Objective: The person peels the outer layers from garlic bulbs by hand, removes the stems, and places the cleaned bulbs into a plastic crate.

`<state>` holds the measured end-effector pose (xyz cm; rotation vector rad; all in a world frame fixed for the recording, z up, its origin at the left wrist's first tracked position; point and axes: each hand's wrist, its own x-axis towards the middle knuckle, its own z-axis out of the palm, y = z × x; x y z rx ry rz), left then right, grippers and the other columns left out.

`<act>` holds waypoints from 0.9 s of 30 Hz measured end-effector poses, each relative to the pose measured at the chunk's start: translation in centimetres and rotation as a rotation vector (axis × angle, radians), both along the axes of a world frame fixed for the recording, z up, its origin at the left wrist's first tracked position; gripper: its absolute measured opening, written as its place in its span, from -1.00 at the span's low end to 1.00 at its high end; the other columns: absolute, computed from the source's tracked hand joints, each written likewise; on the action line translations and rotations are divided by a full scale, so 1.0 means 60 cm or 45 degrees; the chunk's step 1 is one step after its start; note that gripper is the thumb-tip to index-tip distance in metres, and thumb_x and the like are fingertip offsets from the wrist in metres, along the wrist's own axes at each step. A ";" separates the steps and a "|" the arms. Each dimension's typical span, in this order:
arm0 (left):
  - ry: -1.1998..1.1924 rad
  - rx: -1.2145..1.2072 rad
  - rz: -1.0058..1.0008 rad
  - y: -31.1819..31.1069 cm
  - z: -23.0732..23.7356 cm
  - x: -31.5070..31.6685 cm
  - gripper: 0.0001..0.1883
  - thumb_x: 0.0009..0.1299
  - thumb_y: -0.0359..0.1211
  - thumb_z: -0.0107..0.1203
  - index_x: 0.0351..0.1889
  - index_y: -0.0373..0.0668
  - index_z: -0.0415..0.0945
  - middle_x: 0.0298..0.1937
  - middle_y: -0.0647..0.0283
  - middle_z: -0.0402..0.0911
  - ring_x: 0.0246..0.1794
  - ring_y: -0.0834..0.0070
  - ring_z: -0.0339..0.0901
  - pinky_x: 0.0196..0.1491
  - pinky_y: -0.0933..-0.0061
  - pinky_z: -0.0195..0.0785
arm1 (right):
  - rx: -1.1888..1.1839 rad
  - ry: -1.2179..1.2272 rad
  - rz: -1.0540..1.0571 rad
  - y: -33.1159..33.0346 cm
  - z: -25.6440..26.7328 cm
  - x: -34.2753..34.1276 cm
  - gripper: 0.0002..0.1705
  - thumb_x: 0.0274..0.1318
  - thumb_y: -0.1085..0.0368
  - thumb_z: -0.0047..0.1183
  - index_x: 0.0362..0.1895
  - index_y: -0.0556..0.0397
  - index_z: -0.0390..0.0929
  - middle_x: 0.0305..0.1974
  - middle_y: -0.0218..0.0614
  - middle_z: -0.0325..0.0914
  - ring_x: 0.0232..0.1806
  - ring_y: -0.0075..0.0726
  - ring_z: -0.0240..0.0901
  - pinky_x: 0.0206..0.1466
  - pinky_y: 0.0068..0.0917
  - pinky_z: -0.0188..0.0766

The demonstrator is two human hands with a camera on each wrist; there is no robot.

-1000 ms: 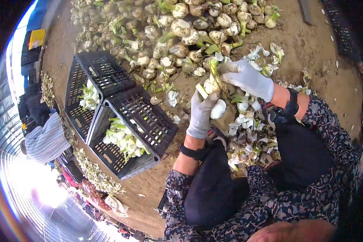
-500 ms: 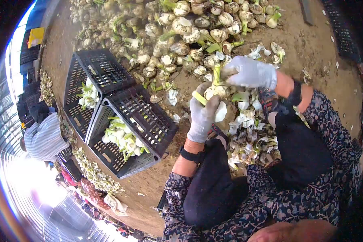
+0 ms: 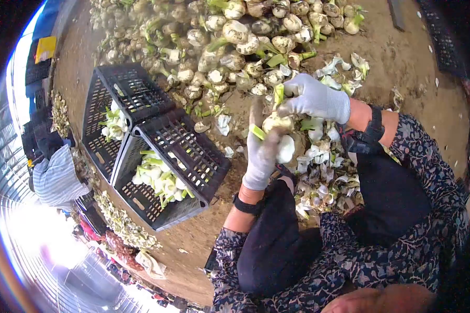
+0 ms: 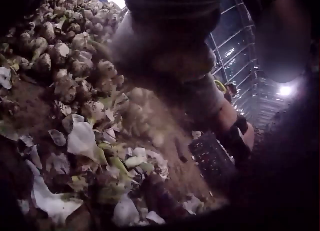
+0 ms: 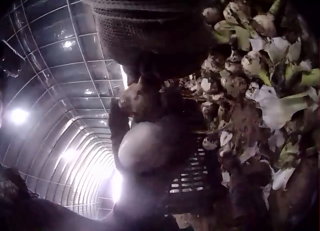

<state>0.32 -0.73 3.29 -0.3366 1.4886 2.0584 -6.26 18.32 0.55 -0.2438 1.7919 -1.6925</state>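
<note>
1 cream bulb (image 3: 278,123) is near the bulb heap (image 3: 245,40): the left hand (image 3: 260,156) grips it beside a smooth white bulb (image 3: 285,149), and the right hand (image 3: 316,99) pinches its green stalk (image 3: 279,95).

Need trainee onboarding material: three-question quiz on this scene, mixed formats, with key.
1. Multiple choice: In the head view, where is the smooth white bulb nearest the hands?
A) On the soiled heap
B) In the left hand
C) On the person's knee

2. True or false: The right hand is bare.

3. Fill in: Several more white bulbs with green stalks lie in black slotted ____.

Key:
1. B
2. False; it wears a light-grey glove.
3. crates
</note>
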 end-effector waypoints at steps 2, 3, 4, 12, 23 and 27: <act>-0.536 0.625 0.315 -0.001 -0.013 0.003 -0.32 0.44 0.14 -0.15 0.29 -0.19 0.25 -0.08 0.10 0.55 -0.16 0.34 0.57 -0.17 0.37 0.54 | -0.130 -0.013 -0.076 -0.004 0.000 0.004 -0.68 0.11 0.19 0.21 -0.18 0.20 0.62 -0.37 -0.51 0.58 -0.33 -0.70 0.38 -0.22 -0.62 0.37; -0.620 0.941 0.279 -0.004 -0.023 -0.003 -0.35 0.44 0.16 -0.17 0.23 -0.19 0.30 -0.07 0.09 0.55 -0.16 0.34 0.58 -0.17 0.36 0.54 | -0.177 0.019 -0.117 -0.006 -0.003 0.006 -0.68 0.12 0.19 0.20 -0.17 0.20 0.62 -0.37 -0.51 0.58 -0.34 -0.71 0.37 -0.24 -0.62 0.38; -0.700 1.257 0.235 -0.006 -0.031 -0.010 -0.36 0.44 0.17 -0.19 0.17 -0.18 0.36 -0.07 0.09 0.55 -0.15 0.34 0.58 -0.16 0.36 0.54 | -0.223 0.053 -0.160 -0.007 -0.006 0.008 -0.68 0.14 0.19 0.19 -0.16 0.20 0.62 -0.37 -0.52 0.58 -0.35 -0.71 0.37 -0.26 -0.63 0.38; 0.391 -0.430 0.379 0.036 -0.038 -0.018 -0.49 0.52 0.00 -0.19 0.16 -0.24 0.35 -0.11 0.25 0.56 -0.25 0.53 0.56 -0.29 0.53 0.48 | -0.121 -0.112 -0.507 -0.028 -0.015 0.017 -0.67 0.11 0.23 0.16 -0.08 0.12 0.62 -0.15 -0.30 0.64 -0.11 -0.51 0.49 0.03 -0.48 0.39; -0.183 0.182 0.180 -0.008 -0.045 -0.027 -0.45 0.35 -0.04 0.16 0.14 -0.22 0.35 -0.10 0.23 0.57 -0.30 0.56 0.59 -0.34 0.55 0.54 | 0.242 0.143 -0.128 -0.001 -0.025 -0.001 -0.75 0.08 0.33 0.10 -0.15 0.18 0.60 -0.35 -0.37 0.65 -0.32 -0.66 0.41 -0.19 -0.54 0.39; -0.130 0.163 0.151 -0.007 -0.039 -0.034 -0.31 0.26 0.02 0.25 0.19 -0.24 0.32 -0.07 0.21 0.57 -0.27 0.52 0.60 -0.29 0.51 0.57 | 0.485 0.344 -0.191 0.008 -0.038 -0.018 -0.72 0.07 0.26 0.09 -0.16 0.15 0.60 -0.35 -0.11 0.64 -0.36 -0.38 0.55 -0.21 -0.41 0.42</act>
